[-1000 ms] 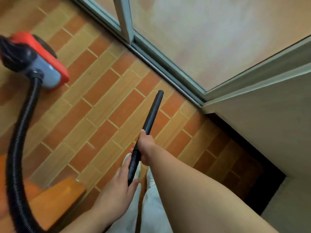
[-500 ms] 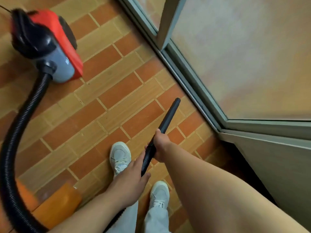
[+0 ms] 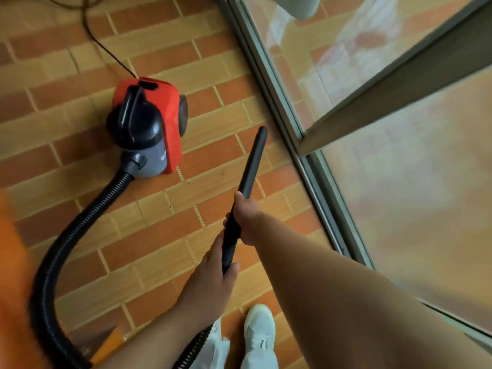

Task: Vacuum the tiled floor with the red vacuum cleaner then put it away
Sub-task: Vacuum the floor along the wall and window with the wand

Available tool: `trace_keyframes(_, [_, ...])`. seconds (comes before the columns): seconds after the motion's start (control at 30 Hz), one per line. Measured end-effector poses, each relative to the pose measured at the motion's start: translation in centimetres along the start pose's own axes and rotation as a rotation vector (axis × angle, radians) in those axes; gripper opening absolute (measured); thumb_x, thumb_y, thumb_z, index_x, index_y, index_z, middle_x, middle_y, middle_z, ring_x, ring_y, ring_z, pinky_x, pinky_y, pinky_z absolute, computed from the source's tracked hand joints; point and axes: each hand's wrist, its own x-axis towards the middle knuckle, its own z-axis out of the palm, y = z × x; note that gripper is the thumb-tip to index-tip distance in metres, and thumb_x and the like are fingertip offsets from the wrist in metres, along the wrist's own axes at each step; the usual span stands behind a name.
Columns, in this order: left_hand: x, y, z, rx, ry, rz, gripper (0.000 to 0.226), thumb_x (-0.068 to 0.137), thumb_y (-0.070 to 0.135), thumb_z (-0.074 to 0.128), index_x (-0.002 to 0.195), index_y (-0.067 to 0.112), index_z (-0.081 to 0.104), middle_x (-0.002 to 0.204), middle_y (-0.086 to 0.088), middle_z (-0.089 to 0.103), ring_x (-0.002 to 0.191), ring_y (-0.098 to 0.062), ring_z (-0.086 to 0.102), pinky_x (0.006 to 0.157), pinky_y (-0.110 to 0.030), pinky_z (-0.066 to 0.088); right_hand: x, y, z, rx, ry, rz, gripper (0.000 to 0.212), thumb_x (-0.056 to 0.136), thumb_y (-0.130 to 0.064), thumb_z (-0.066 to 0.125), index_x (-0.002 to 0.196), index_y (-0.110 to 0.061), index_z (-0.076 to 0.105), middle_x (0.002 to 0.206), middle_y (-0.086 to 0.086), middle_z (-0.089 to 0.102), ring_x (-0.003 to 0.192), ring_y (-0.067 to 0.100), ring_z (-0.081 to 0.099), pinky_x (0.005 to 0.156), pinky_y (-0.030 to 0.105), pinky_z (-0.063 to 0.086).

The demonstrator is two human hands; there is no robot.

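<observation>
So the red vacuum cleaner [image 3: 149, 123] is sitting on the tiled floor [image 3: 159, 217], a bit left of middle and well apart from the person's feet. Its black ribbed hose [image 3: 66, 235] loops out of the front, swings down to the bottom left edge and gets cut off there. A short bit of it shows again under the left arm, so the middle of the loop is out of sight. Both hands are on the black wand [image 3: 251, 166]. The right hand [image 3: 245, 219] is higher up with its fingers [image 3: 227, 217] wrapped round the tube, though you mostly just see knuckles and a couple of fingertips poking out on the far side. The left hand [image 3: 211, 275] grips the lower end, thumb pressed on one side and fingers laid along the other. The wand tip points toward the track of the glass door [image 3: 292, 115], and honestly I can't tell if it's touching the tiles or just above them. A thin power cord [image 3: 106, 46] runs from the back of the machine off the top edge. One white shoe [image 3: 259, 331] shows at the bottom, and the other foot is hidden. There's an orange blur [image 3: 10, 249] on the left that I can't make out at all.
</observation>
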Motion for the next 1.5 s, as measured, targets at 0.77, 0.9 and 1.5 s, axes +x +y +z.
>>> trace_keyframes(0.77, [19.4, 18.6, -19.5, -0.332, 0.234, 0.065, 0.065, 0.104, 0.026, 0.052, 0.151, 0.056, 0.020, 0.067, 0.012, 0.055, 0.050, -0.008, 0.057, 0.051, -0.038, 0.054, 4.6, -32.9, 9.9, -0.213, -0.115, -0.139, 0.028, 0.104, -0.032, 0.036, 0.090, -0.011, 0.047, 0.074, 0.011, 0.055, 0.065, 0.027, 0.059, 0.080, 0.043, 0.052])
trace_keyframes(0.9, [23.4, 19.4, -24.8, -0.290, 0.287, 0.069, 0.067, 0.102, 0.021, 0.054, 0.150, 0.055, 0.022, 0.066, 0.017, 0.055, 0.049, -0.004, 0.055, 0.054, -0.040, 0.055, 5.7, -38.0, 14.0, -0.211, -0.069, -0.184, 0.032, 0.101, -0.033, 0.040, 0.086, -0.007, 0.053, 0.070, 0.011, 0.059, 0.070, 0.031, 0.062, 0.091, 0.049, 0.057])
trace_keyframes(1.5, [31.8, 22.0, -38.5, -0.311, 0.277, -0.004, 0.066, 0.103, 0.030, 0.053, 0.152, 0.057, 0.017, 0.074, 0.008, 0.050, 0.044, -0.005, 0.052, 0.042, -0.031, 0.051, 8.9, -50.7, 24.8, -0.280, -0.038, -0.083, 0.038, 0.103, -0.041, 0.041, 0.101, -0.006, 0.056, 0.073, 0.009, 0.056, 0.065, 0.026, 0.060, 0.076, 0.041, 0.056])
